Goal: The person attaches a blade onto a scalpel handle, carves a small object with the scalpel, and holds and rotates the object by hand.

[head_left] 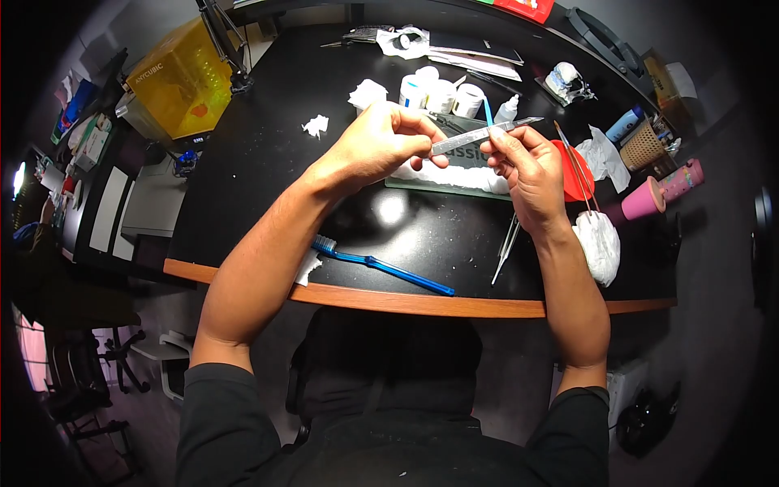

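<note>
My left hand (375, 146) pinches the left end of a silver scalpel (459, 144). My right hand (529, 169) grips the same scalpel nearer its blade, which points up and to the right. The scalpel is held over a dark green board (446, 192) with lettering partly covered by my hands. Across that board lies a strip of white tissue (462, 175). Below my hands, a blue toothbrush (398, 273) rests near the table's front edge. Metal tweezers (505, 250) lie below my right hand.
Behind the board stand several white jars (439, 97) and a small dropper bottle (508, 108). To the right are a red round container (578, 172), crumpled white tissue (596, 247) and a pink cup (643, 199). A yellow printer cover (182, 77) stands far left.
</note>
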{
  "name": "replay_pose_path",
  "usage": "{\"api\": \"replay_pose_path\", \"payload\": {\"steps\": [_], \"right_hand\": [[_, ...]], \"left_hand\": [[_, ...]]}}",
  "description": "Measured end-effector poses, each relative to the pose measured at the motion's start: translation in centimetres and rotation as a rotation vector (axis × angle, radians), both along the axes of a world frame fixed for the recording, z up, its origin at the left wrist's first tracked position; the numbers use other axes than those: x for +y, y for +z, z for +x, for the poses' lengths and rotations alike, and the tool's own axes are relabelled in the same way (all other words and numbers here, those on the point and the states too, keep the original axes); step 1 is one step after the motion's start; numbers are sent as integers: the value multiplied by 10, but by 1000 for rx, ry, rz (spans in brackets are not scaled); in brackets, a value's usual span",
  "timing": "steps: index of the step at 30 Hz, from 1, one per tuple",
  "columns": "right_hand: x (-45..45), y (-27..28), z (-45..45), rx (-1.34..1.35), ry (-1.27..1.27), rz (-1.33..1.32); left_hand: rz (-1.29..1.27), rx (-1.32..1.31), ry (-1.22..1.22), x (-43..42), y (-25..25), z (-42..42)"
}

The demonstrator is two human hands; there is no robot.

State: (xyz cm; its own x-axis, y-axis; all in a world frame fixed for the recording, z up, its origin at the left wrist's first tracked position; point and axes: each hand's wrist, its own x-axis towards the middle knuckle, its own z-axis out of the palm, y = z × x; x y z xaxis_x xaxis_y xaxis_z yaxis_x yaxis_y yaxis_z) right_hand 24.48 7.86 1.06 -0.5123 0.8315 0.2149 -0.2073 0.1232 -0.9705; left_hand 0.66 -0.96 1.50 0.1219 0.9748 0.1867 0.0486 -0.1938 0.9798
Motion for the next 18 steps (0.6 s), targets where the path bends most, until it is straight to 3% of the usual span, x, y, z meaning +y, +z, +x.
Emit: {"api": "replay_pose_path", "payload": {"steps": [18], "right_hand": [[1,-1,1,7,60,-40]], "left_hand": [[-11,33,28,-2,3,1]]}}
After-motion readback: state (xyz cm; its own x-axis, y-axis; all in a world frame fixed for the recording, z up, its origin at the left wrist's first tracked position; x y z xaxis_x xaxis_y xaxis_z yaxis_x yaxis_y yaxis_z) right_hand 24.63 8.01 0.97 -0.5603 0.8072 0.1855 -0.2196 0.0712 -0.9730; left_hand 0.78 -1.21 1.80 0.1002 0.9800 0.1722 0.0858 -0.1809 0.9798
